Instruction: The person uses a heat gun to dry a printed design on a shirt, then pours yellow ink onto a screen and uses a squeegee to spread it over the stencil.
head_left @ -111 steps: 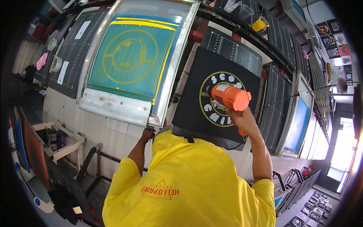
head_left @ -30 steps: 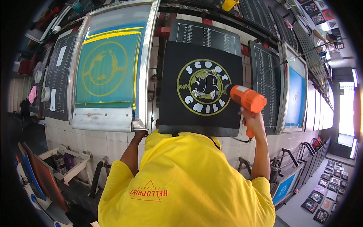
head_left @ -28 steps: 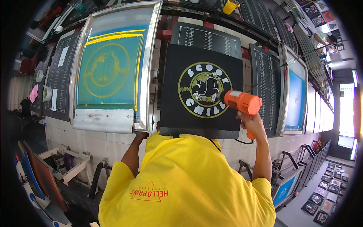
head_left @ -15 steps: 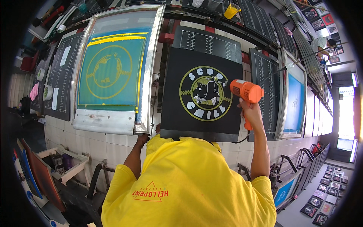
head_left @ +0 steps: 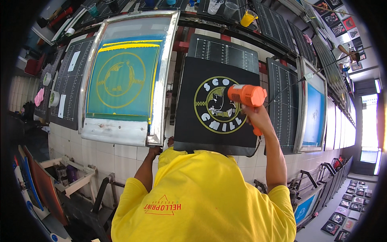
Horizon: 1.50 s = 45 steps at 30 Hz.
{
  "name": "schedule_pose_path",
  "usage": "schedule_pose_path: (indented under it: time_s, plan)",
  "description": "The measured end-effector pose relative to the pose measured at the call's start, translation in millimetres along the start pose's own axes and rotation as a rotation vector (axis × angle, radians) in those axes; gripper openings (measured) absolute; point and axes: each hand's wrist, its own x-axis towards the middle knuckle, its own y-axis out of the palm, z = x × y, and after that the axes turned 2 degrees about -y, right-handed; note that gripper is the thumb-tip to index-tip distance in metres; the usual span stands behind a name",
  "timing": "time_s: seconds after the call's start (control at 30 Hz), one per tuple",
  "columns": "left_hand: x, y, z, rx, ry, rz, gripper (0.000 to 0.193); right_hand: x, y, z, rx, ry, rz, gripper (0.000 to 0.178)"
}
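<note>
Head view
Right hand (head_left: 254, 117): fingers wrapped tight around the handle of the orange heat gun (head_left: 246, 95), nozzle held just over the round yellow-and-white print (head_left: 219, 105).
Black garment (head_left: 217, 107): flat on its platen, lower edge just above the yellow shirt (head_left: 201, 197).
Left hand (head_left: 154, 150): at the lower corner of the printing screen (head_left: 121, 80); fingers hidden, grip cannot be told.
Open room: a narrow gap between the aluminium screen frame and the garment's left edge; gridded platen (head_left: 282, 105) close on the right.
</note>
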Motion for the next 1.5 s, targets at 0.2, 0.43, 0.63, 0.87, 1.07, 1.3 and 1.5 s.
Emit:
schedule_pose_path:
  time_s: [0.2, 0.43, 0.63, 0.87, 1.07, 1.3, 1.5]
  plan:
    - [-2.6, 4.5, -3.9, 0.029, -0.005, -0.026, 0.033, 0.6, 6.8, 14.5, -0.015, 0.075, 0.088, 0.032]
    - [16.4, 4.3, 16.8, 0.183, 0.071, -0.026, 0.031, 10.9, 13.7, 21.0, -0.052, 0.014, 0.029, 0.031]
    - [13.5, 2.9, 11.5, 0.158, 0.175, -0.046, 0.023, 25.5, 13.0, 12.8, -0.051, -0.027, -0.038, 0.028]
    - [10.6, 2.0, 14.0, 0.109, 0.186, -0.047, 0.02, 21.2, 15.4, 19.6, -0.016, -0.003, 0.039, 0.03]
    - [7.3, 0.5, 17.2, 0.207, 0.262, -0.063, 0.022, 17.9, 20.6, 38.6, -0.016, 0.022, 0.192, 0.032]
    - [-15.7, -0.2, -8.8, -0.09, 0.056, -0.045, 0.033, 39.1, 29.8, 34.6, 0.019, -0.018, 0.072, 0.031]
    - [-6.7, -3.1, 4.3, -0.095, 0.073, -0.031, 0.033, 56.1, 37.9, 27.4, 0.016, -0.081, 0.051, 0.03]
